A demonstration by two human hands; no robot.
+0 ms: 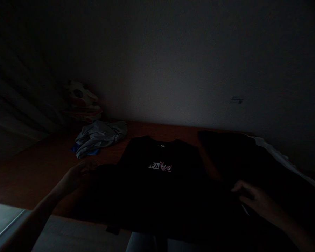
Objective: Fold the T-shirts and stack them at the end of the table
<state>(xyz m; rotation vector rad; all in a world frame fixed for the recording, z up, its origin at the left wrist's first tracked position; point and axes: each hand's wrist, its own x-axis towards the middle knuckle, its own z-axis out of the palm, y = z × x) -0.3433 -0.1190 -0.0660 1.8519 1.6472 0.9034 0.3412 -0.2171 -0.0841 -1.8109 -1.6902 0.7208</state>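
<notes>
A black T-shirt [157, 196] with a "PAWS" print and a small pink figure on its chest lies spread on the reddish-brown table, collar at the far side. At its left edge my left hand [81, 172] has curled fingers closed on the dark cloth. My right hand [249, 196] pinches black cloth on the right side, thumb and forefinger close together. The picture is very dark, so the shirt's folds and the fingertips blend into black.
On the table [28, 168], a crumpled grey cloth [102, 134] lies back left, over something blue. Behind it is a plush toy [80, 94]. More black cloth [225, 147] with a white cloth [273, 154] along its edge lies on the right. A wall stands behind.
</notes>
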